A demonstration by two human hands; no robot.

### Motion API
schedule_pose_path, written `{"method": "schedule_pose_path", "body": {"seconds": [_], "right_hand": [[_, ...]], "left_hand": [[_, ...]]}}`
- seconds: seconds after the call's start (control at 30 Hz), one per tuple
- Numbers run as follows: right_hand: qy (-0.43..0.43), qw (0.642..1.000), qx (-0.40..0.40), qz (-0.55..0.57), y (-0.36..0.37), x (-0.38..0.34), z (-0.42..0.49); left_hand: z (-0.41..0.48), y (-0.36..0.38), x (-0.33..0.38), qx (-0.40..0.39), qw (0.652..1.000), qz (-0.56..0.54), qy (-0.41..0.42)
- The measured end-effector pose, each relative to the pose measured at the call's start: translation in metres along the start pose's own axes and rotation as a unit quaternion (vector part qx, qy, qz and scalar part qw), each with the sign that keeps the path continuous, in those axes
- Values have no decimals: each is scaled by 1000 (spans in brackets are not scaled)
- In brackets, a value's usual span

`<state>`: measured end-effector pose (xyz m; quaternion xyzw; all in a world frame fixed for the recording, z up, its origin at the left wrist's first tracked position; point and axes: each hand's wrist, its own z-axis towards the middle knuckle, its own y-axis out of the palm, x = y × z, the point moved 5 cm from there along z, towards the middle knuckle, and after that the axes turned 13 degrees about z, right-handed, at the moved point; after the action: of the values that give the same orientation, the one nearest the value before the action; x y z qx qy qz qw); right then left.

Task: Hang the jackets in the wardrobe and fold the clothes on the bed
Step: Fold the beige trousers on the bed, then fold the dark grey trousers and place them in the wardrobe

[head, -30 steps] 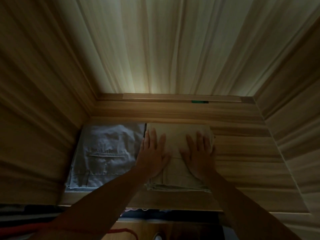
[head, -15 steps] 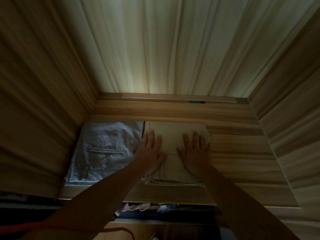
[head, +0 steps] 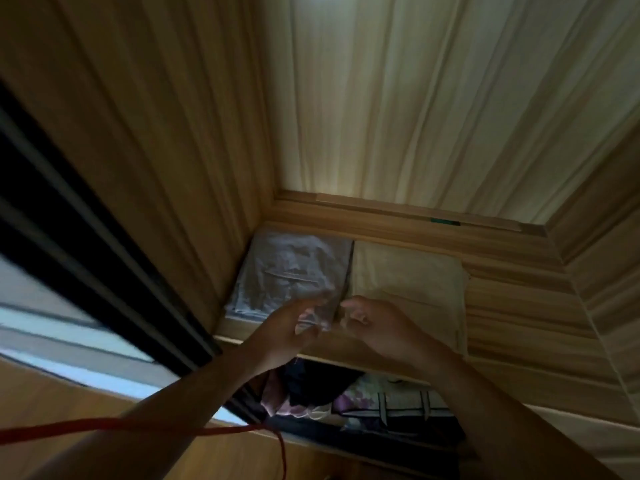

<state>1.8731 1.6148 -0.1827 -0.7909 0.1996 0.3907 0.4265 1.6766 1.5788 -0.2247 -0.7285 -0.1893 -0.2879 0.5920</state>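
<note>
Two folded garments lie side by side on a wooden wardrobe shelf (head: 512,306): folded grey trousers (head: 291,268) on the left and a folded beige garment (head: 408,282) on the right. My left hand (head: 287,327) and my right hand (head: 377,323) hover in front of the shelf's front edge, close together, with fingers loosely curled and nothing in them. Both hands are blurred by motion. Neither hand touches the clothes.
The wardrobe's wooden side walls enclose the shelf left and right. A dark sliding-door frame (head: 104,244) runs diagonally at the left. Below the shelf sit more clothes (head: 363,400), dark and patterned. A red cord (head: 173,427) crosses my left forearm.
Both hands have lifted off the beige garment and drawn back toward me, fingers now curled. The view has swung left, bringing the door frame in.
</note>
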Motion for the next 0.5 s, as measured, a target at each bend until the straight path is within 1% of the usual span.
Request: {"method": "schedule_pose_path", "body": {"seconds": [0.1,0.23,0.4,0.5], "right_hand": [[-16,999,-48,-13,32,-34,-4],[-28,991,-114,-61,101,-85,-9],[-70,976,-192,-77,222,-155,-40],[-97,957,-254,-100,295,-203,-66]], "left_hand": [[-48,-20,-22,34,999,-3,-33],[-124,-48,-56,64,992,-61,-86],[-247,-92,-96,102,985,-9,-135],[-329,-114,-118,129,978,9,-164]]}}
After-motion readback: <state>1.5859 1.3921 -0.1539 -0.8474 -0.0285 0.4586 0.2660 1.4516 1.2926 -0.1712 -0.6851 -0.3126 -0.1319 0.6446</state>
